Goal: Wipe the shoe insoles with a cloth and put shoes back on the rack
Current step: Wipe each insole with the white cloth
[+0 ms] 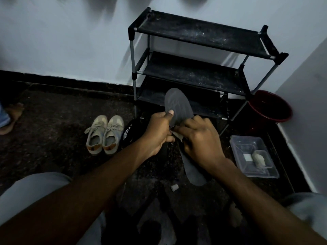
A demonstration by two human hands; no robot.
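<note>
The left hand (159, 131) holds a grey insole (178, 105) up in the air. Its fingers curl round the bottom part and the thumb presses on the front. The insole stands almost straight up, with its round end at the top, in front of the black rack (200, 71).

The right hand (200, 140) is just beside the left one. Its fingers are bent and they pinch a small pale cloth (177, 135). The cloth touches the low part of the insole.

A second insole (194, 174) lies flat on the dark floor (53, 121), partly hidden under the right hand. A tiny white scrap (174, 187) lies on the floor near it.

Two tan shoes (104, 135) sit side by side on the floor, to the left of the hands. A black shoe (128, 133) is just beside them, partly behind the left hand.

The rack has three dusty shelves and stands against the wall. A red bucket (270, 106) is on the floor at its right. In front of the bucket is a clear box (254, 156) with a few small pale things inside. Far left, a bare foot (12, 117) rests on the floor.
</note>
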